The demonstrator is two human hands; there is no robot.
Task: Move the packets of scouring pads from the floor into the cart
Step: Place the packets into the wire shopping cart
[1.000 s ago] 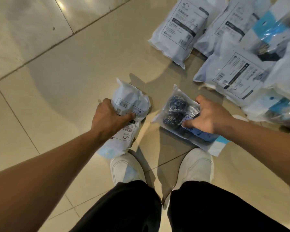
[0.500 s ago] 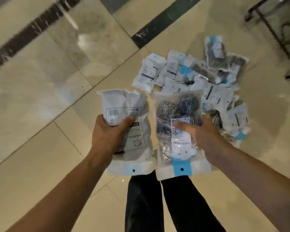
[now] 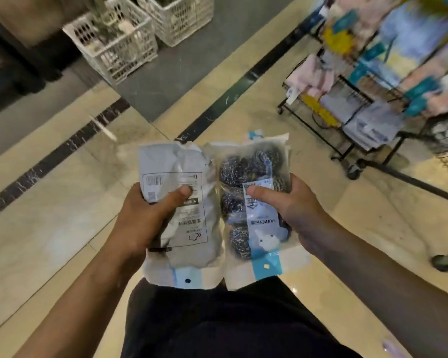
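Observation:
My left hand [image 3: 150,215] grips a packet of scouring pads [image 3: 181,177] with its white printed back facing me, thumb pressed on the label. My right hand [image 3: 287,205] grips a second packet [image 3: 246,166], clear side up, with steel scouring balls and a blue label showing. Both packets are held side by side at waist height in front of me. A black wire cart [image 3: 367,140] stands at the right, blurred, loaded with pastel and blue packages. The pile of packets on the floor is out of view.
Two white plastic crates [image 3: 119,47] sit on the grey floor at the top left. A dark stripe [image 3: 217,104] crosses the beige tiles. The cart's wheels [image 3: 353,171] rest on the floor at the right.
I have straightened up and turned from the pile on the floor; both packets came up with my hands. The cart and crates are now in view, the pile is gone from sight.

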